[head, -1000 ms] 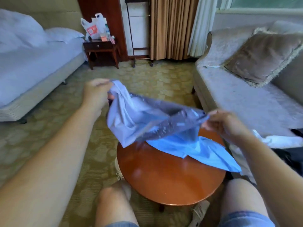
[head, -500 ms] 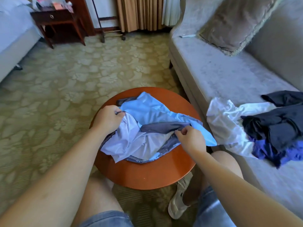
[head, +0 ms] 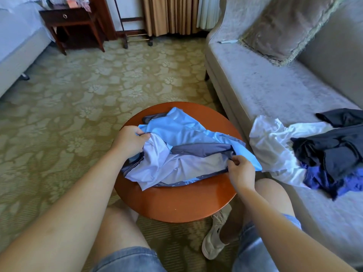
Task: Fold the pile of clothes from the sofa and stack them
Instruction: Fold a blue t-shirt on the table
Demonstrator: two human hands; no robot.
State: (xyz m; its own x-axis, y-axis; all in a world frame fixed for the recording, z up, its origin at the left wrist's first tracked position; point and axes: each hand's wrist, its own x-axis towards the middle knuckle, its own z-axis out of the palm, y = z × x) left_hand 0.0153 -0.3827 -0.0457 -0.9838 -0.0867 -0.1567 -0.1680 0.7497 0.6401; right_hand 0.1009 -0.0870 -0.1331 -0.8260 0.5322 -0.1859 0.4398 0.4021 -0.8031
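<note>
On the round wooden counter beside the sofa, a light-blue and grey garment lies crumpled, its pale inner side showing. The left hand grips the garment's left edge with curled fingers; the right hand pinches its dark hem. Unfolded white, black and dark-blue clothes lie heaped on the sofa seat.

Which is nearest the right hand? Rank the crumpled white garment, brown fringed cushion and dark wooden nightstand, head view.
1. Crumpled white garment, on the sofa beside the right hand.
2. Brown fringed cushion, farther back on the sofa.
3. Dark wooden nightstand, far left.
</note>
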